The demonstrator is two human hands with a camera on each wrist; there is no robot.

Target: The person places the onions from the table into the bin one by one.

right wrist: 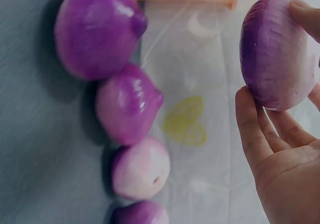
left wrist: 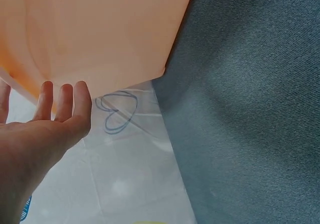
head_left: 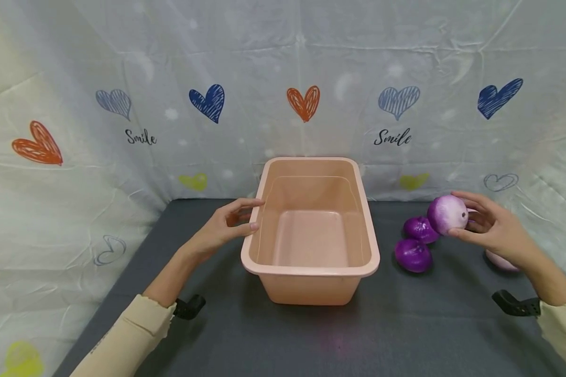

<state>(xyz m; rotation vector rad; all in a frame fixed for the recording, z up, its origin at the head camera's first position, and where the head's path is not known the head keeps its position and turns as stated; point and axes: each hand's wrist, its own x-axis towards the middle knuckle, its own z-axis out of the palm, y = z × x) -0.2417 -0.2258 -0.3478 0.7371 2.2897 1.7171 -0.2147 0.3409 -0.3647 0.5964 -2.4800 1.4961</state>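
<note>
A purple-and-white onion [head_left: 445, 214] is held up by my right hand [head_left: 497, 228], its fingertips and thumb around the side. In the right wrist view the same onion [right wrist: 275, 54] sits between the thumb above and the fingers below. My left hand [head_left: 226, 225] grips the left rim of a peach plastic basin [head_left: 311, 271], thumb and index finger over the edge. The left wrist view has the other fingers [left wrist: 82, 101] close to the basin's outer wall [left wrist: 110, 34]. Nothing lies inside the basin.
Glossy purple onions [head_left: 413, 255] rest on the dark grey tabletop [head_left: 283, 340], right of the basin. A paler onion [head_left: 500, 261] lies partly hidden beyond the right hand. In the right wrist view several onions form a row. A white heart-printed curtain [head_left: 264, 63] hangs behind the table.
</note>
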